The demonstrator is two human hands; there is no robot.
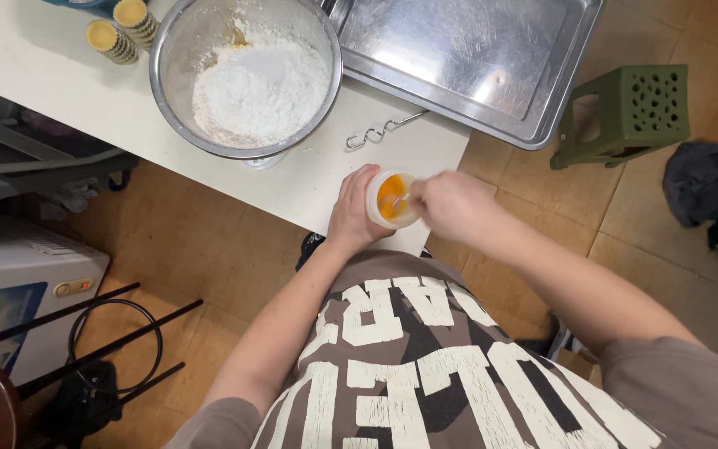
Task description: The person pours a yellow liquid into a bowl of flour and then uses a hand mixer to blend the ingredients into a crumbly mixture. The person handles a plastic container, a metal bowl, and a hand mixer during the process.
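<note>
A small white cup point(376, 195) holding orange-yellow beaten egg stands at the near edge of the white table point(60, 75). My left hand point(352, 212) wraps around the cup's left side. My right hand point(450, 204) is closed on a thin utensil whose tip dips into the egg; the utensil is blurred. A large steel bowl point(172, 50) of white flour with a little yellow at its back sits farther up the table.
A metal dough hook point(380, 130) lies on the table between bowl and cup. A steel baking tray point(475, 58) overhangs the table's right end. Stacked tart shells point(122, 29) sit at top left. A green stool point(629, 112), dark cloth point(708, 179) and black stands point(85, 333) are on the floor.
</note>
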